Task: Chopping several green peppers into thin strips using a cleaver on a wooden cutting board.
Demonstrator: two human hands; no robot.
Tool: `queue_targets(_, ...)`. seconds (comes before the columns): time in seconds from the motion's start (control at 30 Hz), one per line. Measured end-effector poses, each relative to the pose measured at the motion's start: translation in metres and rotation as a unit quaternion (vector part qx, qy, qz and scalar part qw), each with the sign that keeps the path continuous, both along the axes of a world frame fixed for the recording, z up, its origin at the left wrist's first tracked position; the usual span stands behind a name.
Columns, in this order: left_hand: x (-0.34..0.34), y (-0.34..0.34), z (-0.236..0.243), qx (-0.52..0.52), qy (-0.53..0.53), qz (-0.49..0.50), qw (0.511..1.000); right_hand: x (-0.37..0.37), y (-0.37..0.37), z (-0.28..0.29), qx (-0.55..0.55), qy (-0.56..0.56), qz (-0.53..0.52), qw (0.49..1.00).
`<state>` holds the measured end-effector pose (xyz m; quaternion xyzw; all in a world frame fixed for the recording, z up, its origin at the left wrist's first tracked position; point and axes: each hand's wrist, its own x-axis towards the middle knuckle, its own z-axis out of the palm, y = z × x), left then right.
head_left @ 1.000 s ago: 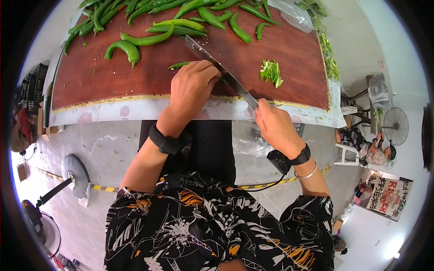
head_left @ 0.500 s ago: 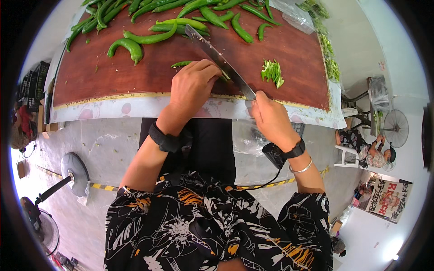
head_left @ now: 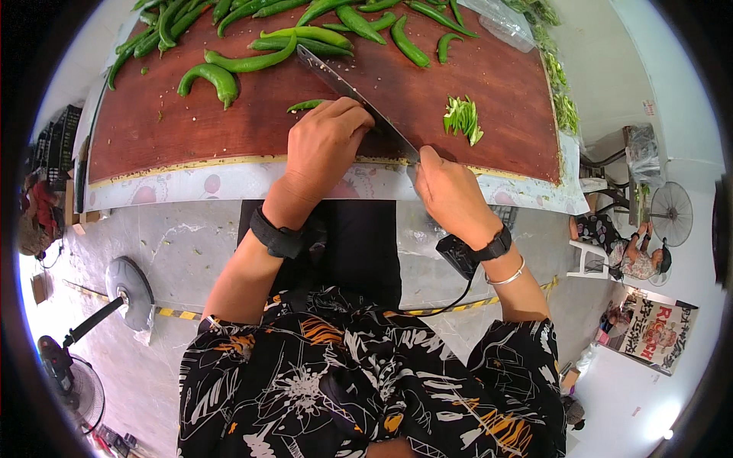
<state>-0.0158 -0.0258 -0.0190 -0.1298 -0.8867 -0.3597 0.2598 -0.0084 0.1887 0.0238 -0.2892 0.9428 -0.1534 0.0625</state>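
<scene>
My left hand (head_left: pixel 324 145) is closed over a green chili pepper (head_left: pixel 305 105) on the reddish-brown board (head_left: pixel 206 133). Only the pepper's left end pokes out past the fingers; the rest is covered by the hand. In my right hand (head_left: pixel 452 189) is the handle of a long-bladed knife (head_left: pixel 343 85). Its blade slants away to the far left, right beside my left fingertips. Where the edge meets the pepper is hidden. To the right of the knife lies a small heap of sliced green pepper (head_left: pixel 462 120).
Whole green chili peppers (head_left: pixel 248 62) are spread over the far side of the board. A clear plastic bag (head_left: pixel 500 24) and greens (head_left: pixel 561 114) lie along the right edge. A pedestal fan (head_left: pixel 72 378) stands at lower left; another person (head_left: pixel 634 256) sits far right.
The knife and my right hand have shifted slightly left, bringing the blade closer to my left fingers. My left hand stays on the pepper.
</scene>
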Motion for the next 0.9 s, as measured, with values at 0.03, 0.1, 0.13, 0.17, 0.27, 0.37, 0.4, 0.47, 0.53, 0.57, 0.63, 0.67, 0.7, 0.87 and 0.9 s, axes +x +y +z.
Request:
queue_targets(0.03,0.0,0.001,-0.001,-0.001,0.004,-0.002,1.0,0.0,0.001,0.0,-0.001,0.004,-0.002,1.0)
queue_targets(0.1,0.0,0.003,-0.002,-0.006,0.008,0.002,1.0,0.0,0.003,-0.001,-0.015,-0.001,-0.011,1.0)
queue_targets(0.13,0.0,0.003,-0.002,-0.008,0.015,0.003,1.0,0.0,0.004,-0.003,-0.018,0.006,-0.01,1.0)
queue_targets(0.17,0.0,0.004,-0.002,-0.004,0.016,0.0,1.0,0.0,0.007,-0.005,-0.015,0.014,-0.016,1.0)
queue_targets(0.27,0.0,0.005,-0.002,-0.005,0.011,-0.001,1.0,0.006,0.016,0.002,-0.025,0.026,-0.045,0.998)
queue_targets(0.37,0.0,0.007,-0.001,-0.021,-0.001,-0.001,1.0,0.014,0.027,0.008,-0.048,0.025,-0.082,0.995)
queue_targets(0.4,0.001,0.007,-0.001,-0.035,-0.008,0.002,0.999,0.016,0.03,0.01,-0.062,0.021,-0.093,0.993)
queue_targets(0.47,0.001,0.007,0.0,-0.033,0.002,0.002,0.999,0.018,0.038,0.009,-0.098,0.001,-0.107,0.989)
queue_targets(0.53,0.0,0.006,0.001,-0.031,0.007,0.003,0.999,0.022,0.041,0.009,-0.135,-0.024,-0.118,0.984)
queue_targets(0.57,0.0,0.006,0.001,-0.021,0.013,0.001,1.0,0.025,0.042,0.01,-0.15,-0.037,-0.118,0.981)
queue_targets(0.63,-0.001,0.004,0.004,-0.013,0.02,-0.002,1.0,0.031,0.042,0.011,-0.165,-0.05,-0.12,0.978)
queue_targets(0.67,-0.001,0.003,0.006,-0.02,0.035,-0.002,0.999,0.034,0.041,0.012,-0.171,-0.062,-0.116,0.976)
queue_targets(0.7,-0.001,0.002,0.008,-0.028,0.051,-0.002,0.998,0.037,0.04,0.012,-0.178,-0.074,-0.113,0.975)
queue_targets(0.87,-0.002,-0.014,0.007,-0.04,0.031,0.025,0.998,0.042,0.041,0.006,-0.148,-0.093,-0.101,0.979)
queue_targets(0.9,-0.004,-0.016,0.006,-0.04,0.02,0.031,0.999,0.042,0.04,0.005,-0.148,-0.085,-0.089,0.981)
